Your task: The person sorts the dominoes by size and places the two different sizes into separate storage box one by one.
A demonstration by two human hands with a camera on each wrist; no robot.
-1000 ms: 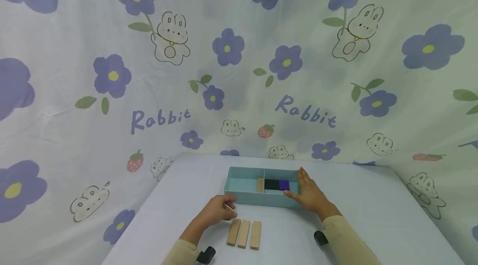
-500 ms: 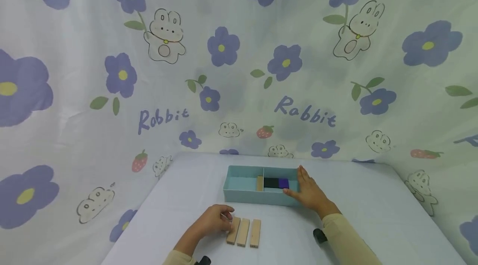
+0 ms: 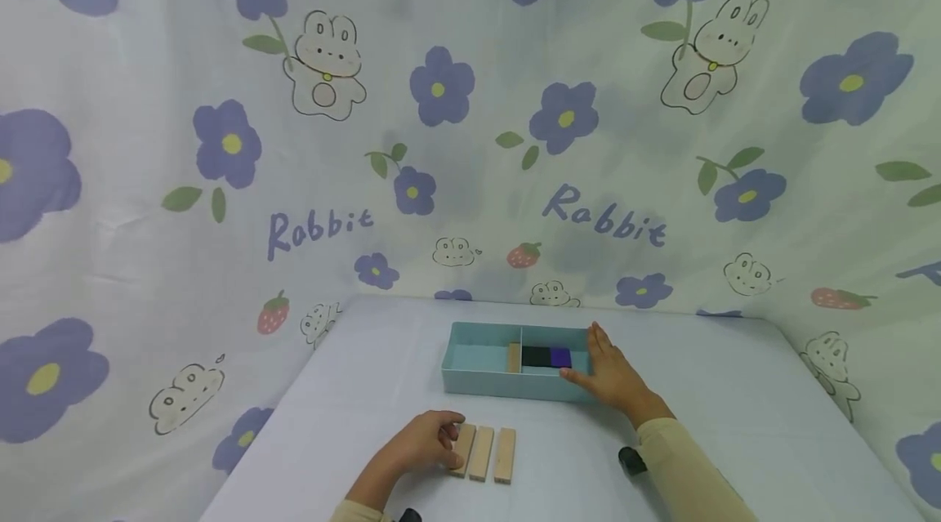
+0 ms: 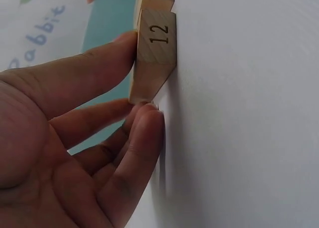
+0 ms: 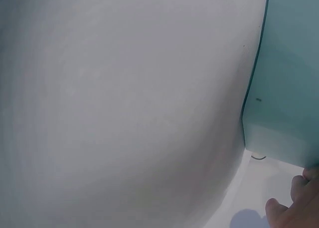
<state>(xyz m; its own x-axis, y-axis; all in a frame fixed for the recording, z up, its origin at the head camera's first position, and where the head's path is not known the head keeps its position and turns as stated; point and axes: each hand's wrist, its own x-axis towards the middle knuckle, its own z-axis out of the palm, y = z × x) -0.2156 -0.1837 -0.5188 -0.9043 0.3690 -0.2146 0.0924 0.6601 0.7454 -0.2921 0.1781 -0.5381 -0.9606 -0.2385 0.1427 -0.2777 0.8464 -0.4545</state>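
Observation:
In the head view, several plain wooden blocks lie in a row on the table, the leftmost block under my left hand. My left thumb and fingers pinch that block, whose end in the left wrist view shows a carved 12. My right hand lies at the right end of a light blue two-part box, thumb on its front rim and fingers stretched toward the back corner. The right wrist view shows a box wall and a few fingertips.
A wooden block stands in the left compartment by the divider. The right compartment holds black pieces and a purple piece. Beside the pinched block lie a middle block and a right block. A patterned curtain hangs behind the table.
My left hand has come down from beside the box's front to the leftmost block and now pinches it. The right hand has stayed on the box.

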